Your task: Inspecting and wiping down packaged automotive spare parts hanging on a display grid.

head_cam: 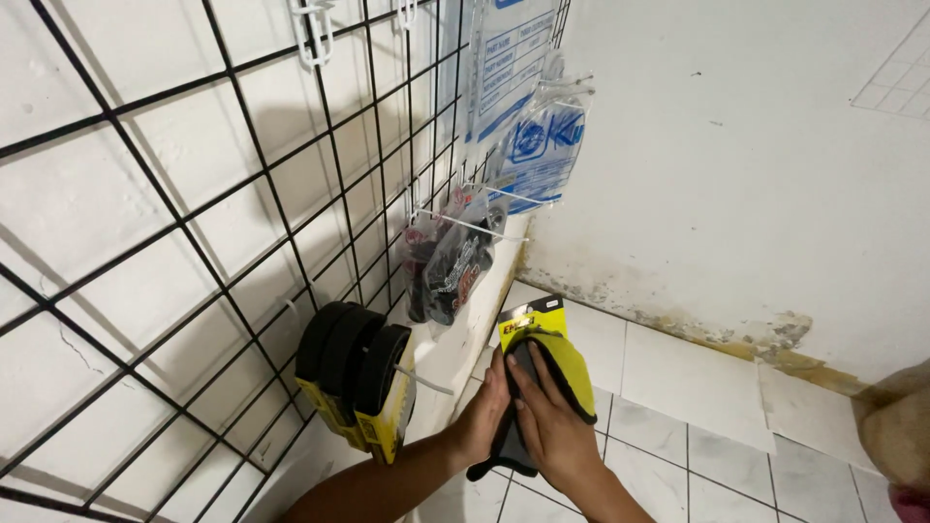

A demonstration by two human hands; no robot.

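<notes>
Both hands hold one packaged black strap item on a yellow card (542, 341), low in the head view. My left hand (484, 412) grips its left edge from behind. My right hand (547, 426) lies flat over its front, fingers spread across the black part. To the left, three matching black-and-yellow packages (360, 383) hang side by side on a white hook of the black wire grid panel (194, 242).
Higher on the grid hang clear bags with dark parts (455, 266) and blue-printed plastic bags (538, 136). A white wall with stained base meets a pale tiled floor (697, 387). A brown sack (896, 426) sits at the right edge.
</notes>
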